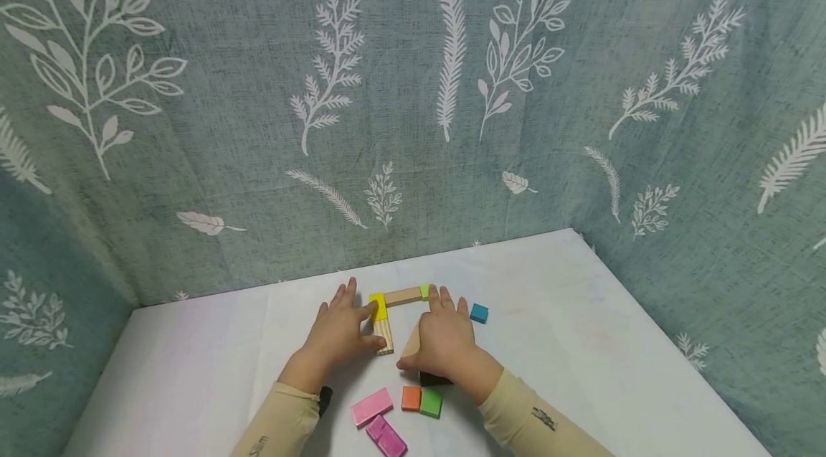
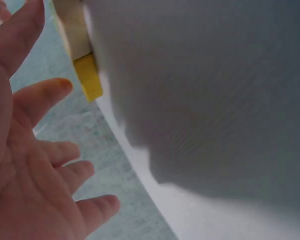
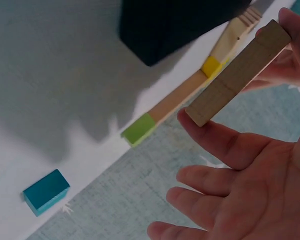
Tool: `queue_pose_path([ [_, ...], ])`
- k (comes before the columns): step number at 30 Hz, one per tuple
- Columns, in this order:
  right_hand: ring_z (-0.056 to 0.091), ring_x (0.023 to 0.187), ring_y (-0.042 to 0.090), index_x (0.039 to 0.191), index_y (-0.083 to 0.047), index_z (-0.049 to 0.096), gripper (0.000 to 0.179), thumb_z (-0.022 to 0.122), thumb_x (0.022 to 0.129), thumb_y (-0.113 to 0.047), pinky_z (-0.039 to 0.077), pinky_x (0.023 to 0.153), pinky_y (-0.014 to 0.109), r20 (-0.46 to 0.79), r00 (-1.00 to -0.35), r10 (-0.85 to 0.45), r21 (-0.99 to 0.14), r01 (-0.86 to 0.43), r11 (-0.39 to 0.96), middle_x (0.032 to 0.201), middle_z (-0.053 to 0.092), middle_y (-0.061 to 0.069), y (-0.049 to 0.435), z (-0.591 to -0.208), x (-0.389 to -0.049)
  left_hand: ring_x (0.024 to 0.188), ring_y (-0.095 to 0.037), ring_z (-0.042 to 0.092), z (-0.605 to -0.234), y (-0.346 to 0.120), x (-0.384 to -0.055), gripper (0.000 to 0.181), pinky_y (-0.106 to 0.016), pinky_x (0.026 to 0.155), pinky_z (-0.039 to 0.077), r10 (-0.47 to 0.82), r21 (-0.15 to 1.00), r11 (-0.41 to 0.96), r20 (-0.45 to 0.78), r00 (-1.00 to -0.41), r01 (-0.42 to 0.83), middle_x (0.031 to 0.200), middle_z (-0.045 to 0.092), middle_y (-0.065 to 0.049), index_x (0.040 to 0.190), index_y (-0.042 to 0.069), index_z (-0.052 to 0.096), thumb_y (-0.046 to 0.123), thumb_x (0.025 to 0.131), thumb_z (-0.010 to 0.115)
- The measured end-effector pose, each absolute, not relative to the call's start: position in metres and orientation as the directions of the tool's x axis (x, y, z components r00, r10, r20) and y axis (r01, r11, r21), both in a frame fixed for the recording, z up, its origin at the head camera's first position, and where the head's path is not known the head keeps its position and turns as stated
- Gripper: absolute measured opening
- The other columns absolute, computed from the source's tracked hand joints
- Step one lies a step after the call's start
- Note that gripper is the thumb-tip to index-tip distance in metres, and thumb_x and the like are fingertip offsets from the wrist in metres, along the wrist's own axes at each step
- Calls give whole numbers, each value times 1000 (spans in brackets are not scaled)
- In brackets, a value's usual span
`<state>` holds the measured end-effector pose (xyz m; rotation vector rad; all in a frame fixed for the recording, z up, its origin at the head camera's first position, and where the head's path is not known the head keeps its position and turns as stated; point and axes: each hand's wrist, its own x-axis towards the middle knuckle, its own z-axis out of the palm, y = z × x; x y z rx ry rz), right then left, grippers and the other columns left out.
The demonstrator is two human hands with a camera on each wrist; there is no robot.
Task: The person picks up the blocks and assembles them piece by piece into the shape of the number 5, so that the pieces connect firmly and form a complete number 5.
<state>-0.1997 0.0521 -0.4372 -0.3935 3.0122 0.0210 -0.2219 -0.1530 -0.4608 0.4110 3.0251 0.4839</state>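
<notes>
In the head view my left hand [image 1: 337,333] is beside a yellow block [image 1: 378,305] and a striped light-wood block [image 1: 383,336]; its fingers are spread and hold nothing. A long tan block [image 1: 403,296] runs from the yellow one to a lime-green block [image 1: 424,291]. My right hand [image 1: 447,341] pinches a plain wooden block [image 3: 239,75] by its two ends between thumb and index finger, the other fingers spread. Beneath that hand lies a dark block [image 1: 434,379], partly hidden.
A blue block [image 1: 479,313] lies to the right of the row. Nearer the person are an orange block [image 1: 411,398], a green block [image 1: 430,403], a pink block [image 1: 372,407] and magenta pieces [image 1: 387,436]. A black object [image 1: 325,399] shows by the left sleeve. Patterned cloth [image 1: 400,98] walls the white table.
</notes>
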Motion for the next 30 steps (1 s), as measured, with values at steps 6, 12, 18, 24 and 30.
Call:
queue_pose_path([
  [6, 28, 153, 36, 100, -8, 79, 82, 76, 62, -80, 29, 119, 62, -101, -966, -238, -13, -238, 971, 163, 33, 19, 53, -447, -205, 149, -47, 30, -467, -151, -222, 70, -71, 110, 33, 275, 292, 921, -24, -961, 256, 163, 24, -28, 138, 20, 64, 51, 78, 82],
  [12, 29, 153, 36, 98, -8, 80, 80, 75, 63, -80, 30, 119, 61, -108, -963, -246, -21, -245, 969, 162, 33, 20, 53, -450, -206, 148, -46, 32, -470, -149, -223, 69, -71, 109, 36, 271, 278, 927, -34, -962, 251, 163, 26, -28, 138, 22, 64, 52, 79, 81],
  [18, 28, 153, 36, 100, -7, 80, 82, 75, 64, -80, 29, 119, 62, -107, -965, -239, -30, -238, 971, 162, 34, 20, 52, -453, -209, 147, -47, 34, -467, -148, -223, 66, -73, 108, 35, 261, 249, 938, -45, -964, 242, 160, 32, -28, 137, 21, 65, 51, 80, 81],
  [24, 31, 151, 37, 95, -8, 79, 78, 76, 64, -79, 30, 118, 62, -108, -967, -232, -42, -229, 973, 161, 35, 20, 55, -455, -212, 148, -45, 33, -467, -146, -223, 66, -71, 109, 36, 255, 219, 947, -65, -965, 235, 159, 37, -25, 137, 22, 65, 53, 80, 80],
  [30, 32, 151, 36, 101, -8, 79, 80, 77, 63, -79, 32, 118, 61, -116, -966, -230, -39, -227, 973, 161, 35, 20, 56, -457, -215, 147, -45, 34, -467, -145, -223, 67, -71, 108, 37, 251, 212, 949, -63, -966, 233, 156, 41, -24, 136, 23, 66, 54, 79, 80],
])
